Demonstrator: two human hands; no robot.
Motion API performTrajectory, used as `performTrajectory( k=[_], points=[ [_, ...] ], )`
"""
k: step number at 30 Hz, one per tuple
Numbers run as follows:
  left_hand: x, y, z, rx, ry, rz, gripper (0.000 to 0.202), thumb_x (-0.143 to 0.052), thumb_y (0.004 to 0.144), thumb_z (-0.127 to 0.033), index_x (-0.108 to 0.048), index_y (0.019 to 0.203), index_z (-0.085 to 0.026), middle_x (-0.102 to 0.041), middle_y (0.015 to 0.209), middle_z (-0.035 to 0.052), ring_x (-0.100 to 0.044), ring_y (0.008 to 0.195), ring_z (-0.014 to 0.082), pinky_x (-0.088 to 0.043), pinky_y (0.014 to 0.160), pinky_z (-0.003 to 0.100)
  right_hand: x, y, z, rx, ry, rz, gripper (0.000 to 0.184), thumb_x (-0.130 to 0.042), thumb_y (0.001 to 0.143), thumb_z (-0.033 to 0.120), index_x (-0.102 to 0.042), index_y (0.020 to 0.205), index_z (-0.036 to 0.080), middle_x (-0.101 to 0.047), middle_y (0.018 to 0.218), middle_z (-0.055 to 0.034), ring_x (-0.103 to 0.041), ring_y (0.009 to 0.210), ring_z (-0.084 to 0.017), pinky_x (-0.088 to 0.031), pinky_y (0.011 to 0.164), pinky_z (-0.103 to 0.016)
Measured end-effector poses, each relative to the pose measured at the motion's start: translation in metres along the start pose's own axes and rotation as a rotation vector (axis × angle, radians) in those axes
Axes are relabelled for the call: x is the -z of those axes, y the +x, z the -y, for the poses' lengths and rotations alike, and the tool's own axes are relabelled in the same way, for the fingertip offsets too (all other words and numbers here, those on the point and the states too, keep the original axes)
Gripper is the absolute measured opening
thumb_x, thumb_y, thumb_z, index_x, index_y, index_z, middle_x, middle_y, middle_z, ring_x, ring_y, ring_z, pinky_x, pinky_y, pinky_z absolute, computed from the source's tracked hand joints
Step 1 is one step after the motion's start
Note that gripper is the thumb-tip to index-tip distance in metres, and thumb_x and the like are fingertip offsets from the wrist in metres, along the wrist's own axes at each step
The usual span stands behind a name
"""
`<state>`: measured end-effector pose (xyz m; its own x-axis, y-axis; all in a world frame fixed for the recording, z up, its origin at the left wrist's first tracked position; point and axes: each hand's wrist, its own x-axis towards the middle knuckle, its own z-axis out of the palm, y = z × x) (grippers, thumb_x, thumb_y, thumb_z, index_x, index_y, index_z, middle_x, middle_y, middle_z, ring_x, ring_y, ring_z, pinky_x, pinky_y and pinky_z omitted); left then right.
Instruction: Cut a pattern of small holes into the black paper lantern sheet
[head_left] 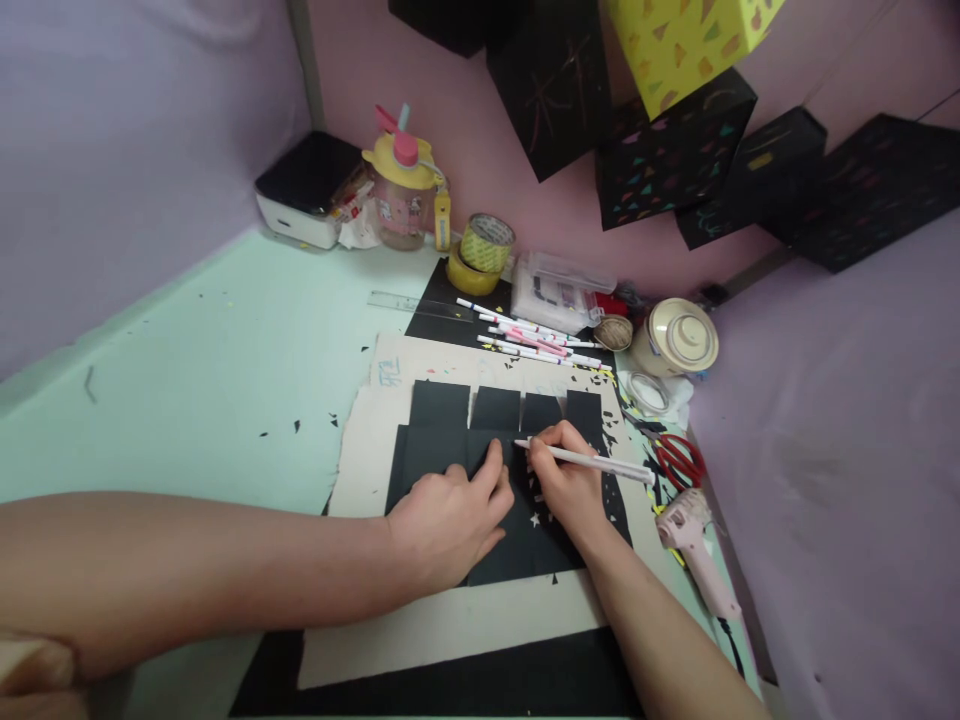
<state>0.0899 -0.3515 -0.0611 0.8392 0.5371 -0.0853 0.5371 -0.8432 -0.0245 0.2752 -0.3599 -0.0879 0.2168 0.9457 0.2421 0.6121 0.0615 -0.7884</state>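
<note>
Black card with flaps along its far edge lies flat on a sheet of white cardboard. My left hand rests on the card, fingers spread and pressing down near its middle. A slim white pen is gripped in my right hand, its pinkish tip close to the card just below the flaps; I cannot tell if it touches. Small cut-out shapes, one of them a star, show on the card's right part beside my right hand.
White pens lie in a bunch behind the cardboard, with tape rolls, a clear plastic box and a cup further back. To the right are red-handled scissors and a pink glue gun. Black boxes hang above.
</note>
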Motion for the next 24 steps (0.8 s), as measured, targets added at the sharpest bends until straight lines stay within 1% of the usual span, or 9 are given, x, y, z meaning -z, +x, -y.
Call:
performTrajectory(
  k=[3,7,13,19,24],
  points=[
    [-0.0002,0.0000,0.0000,0.005,-0.009,0.000,0.054,-0.044,0.095,-0.048,-0.049,0.139,-0.017,-0.035,0.150,0.0227,-0.066,0.076,0.0229,-0.043,0.048,0.027,0.0001,-0.0006,-0.0007,-0.015,0.015,-0.017,0.024,-0.055,0.085,0.024,-0.046,0.062,0.022,-0.052,0.056,0.0044,-0.050,0.055,-0.013,-0.040,0.056,-0.026],
    [-0.0010,-0.0001,-0.0001,-0.002,0.009,-0.012,0.054,-0.044,0.094,-0.048,-0.049,0.138,-0.017,-0.036,0.150,0.0216,-0.066,0.076,0.0241,-0.043,0.046,0.028,-0.0002,0.0001,-0.0004,-0.002,0.012,0.007,0.025,-0.056,0.084,0.024,-0.046,0.062,0.022,-0.052,0.056,0.0044,-0.048,0.054,-0.013,-0.038,0.055,-0.026],
    [-0.0014,-0.0003,0.0002,-0.006,0.024,-0.015,0.054,-0.042,0.095,-0.047,-0.048,0.139,-0.017,-0.037,0.150,0.0206,-0.066,0.074,0.0243,-0.044,0.045,0.029,0.0010,0.0008,0.0006,0.004,-0.005,0.024,0.024,-0.056,0.085,0.024,-0.048,0.063,0.021,-0.053,0.058,0.0040,-0.049,0.054,-0.013,-0.038,0.055,-0.026],
    [0.0008,0.0002,0.0003,-0.014,0.034,-0.006,0.054,-0.041,0.095,-0.046,-0.049,0.138,-0.015,-0.037,0.150,0.0198,-0.066,0.074,0.0247,-0.044,0.045,0.030,0.0012,0.0005,0.0014,0.002,-0.011,0.034,0.023,-0.056,0.084,0.024,-0.047,0.063,0.021,-0.053,0.058,0.0041,-0.047,0.053,-0.012,-0.037,0.054,-0.026],
    [-0.0021,0.0003,-0.0002,-0.011,0.041,-0.017,0.053,-0.040,0.095,-0.046,-0.048,0.138,-0.016,-0.037,0.150,0.0203,-0.066,0.074,0.0245,-0.044,0.045,0.029,0.0009,0.0005,-0.0001,0.014,0.034,0.088,0.022,-0.055,0.083,0.021,-0.047,0.063,0.021,-0.051,0.057,0.0045,-0.046,0.053,-0.012,-0.037,0.054,-0.025]
  ],
)
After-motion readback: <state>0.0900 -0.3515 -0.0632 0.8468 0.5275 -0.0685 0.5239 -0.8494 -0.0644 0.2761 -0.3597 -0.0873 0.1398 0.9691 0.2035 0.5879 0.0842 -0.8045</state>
